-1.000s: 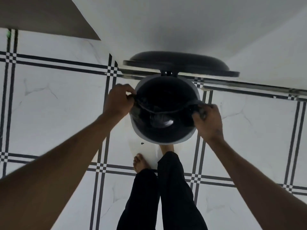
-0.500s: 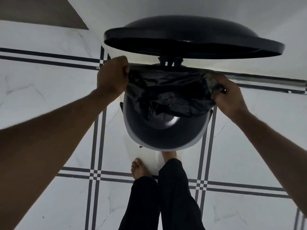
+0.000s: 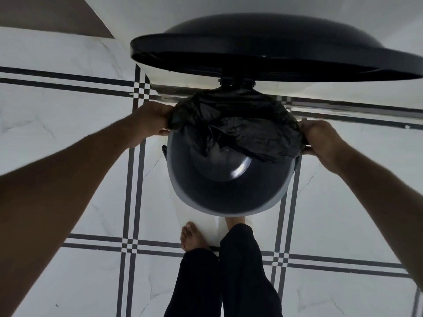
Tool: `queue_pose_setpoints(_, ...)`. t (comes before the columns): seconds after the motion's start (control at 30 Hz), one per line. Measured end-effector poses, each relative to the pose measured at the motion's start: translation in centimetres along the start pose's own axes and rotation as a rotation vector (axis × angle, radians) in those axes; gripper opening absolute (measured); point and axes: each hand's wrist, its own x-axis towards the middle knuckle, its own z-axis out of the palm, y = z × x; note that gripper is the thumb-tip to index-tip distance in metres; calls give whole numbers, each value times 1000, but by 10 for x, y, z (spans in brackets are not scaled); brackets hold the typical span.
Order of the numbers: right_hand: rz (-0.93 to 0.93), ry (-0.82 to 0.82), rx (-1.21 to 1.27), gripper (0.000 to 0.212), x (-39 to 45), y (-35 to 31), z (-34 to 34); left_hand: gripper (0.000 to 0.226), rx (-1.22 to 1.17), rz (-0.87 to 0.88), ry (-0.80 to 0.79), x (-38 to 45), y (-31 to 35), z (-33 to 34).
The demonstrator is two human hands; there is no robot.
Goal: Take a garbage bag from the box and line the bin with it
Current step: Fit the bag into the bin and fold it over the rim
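Garbage bag (image 3: pixel 238 131): thin black film, light, limp, prob. tears if yanked; draped over far half of bin (image 3: pixel 229 202) rim, near half unlined. Left hand (image 3: pixel 151 122) & right hand (image 3: pixel 320 140) each pinch its hem at opp. sides. Best hold: hem, stretch gently over rim

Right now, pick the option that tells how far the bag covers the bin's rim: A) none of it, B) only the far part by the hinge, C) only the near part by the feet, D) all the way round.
B: the garbage bag drapes over the far rim of the bin between the left hand and the right hand, while the near rim is bare.
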Motion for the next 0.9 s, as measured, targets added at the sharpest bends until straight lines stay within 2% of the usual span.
queue_pose_setpoints(0.1, -91, -123, 130, 44, -25, 18, 1, 19, -340, -87, -13, -14, -13, -3)
queue_pose_setpoints(0.17, -122, -142, 215, 44, -34, 29, 0, 32, -510, -171, -24, -22, -18, -4)
queue_pose_setpoints(0.27, -145, -89, 329, 36, -43, 35, -2, 58, -326, -203, 91, -27, -19, 6)
queue_pose_setpoints(0.4, -91, 84, 446, 26, -53, 45, -1, 35, -70, -35, 381, -33, -15, 29)
queue_pose_setpoints(0.43, -69, 139, 425, 30, -56, 50, 0, 31, -67, -14, 405, -34, -16, 33)
queue_pose_setpoints(0.5, -68, 211, 355, 36, -66, 57, 2, 37, -67, -1, 437, -40, -18, 40)
queue_pose_setpoints(0.63, -197, 170, 149, 32, -77, 61, 5, 38, -102, 65, 553, -58, -22, 48)
queue_pose_setpoints(0.73, -228, 174, -53, 21, -78, 59, 8, 34, 103, 49, 618, -72, -28, 46)
queue_pose_setpoints(0.83, -176, 224, -32, 9, -81, 57, 11, 32, 164, -32, 594, -80, -29, 51)
queue_pose_setpoints(0.9, -113, 231, 66, 6, -85, 55, 15, 18, 51, -104, 575, -82, -30, 55)
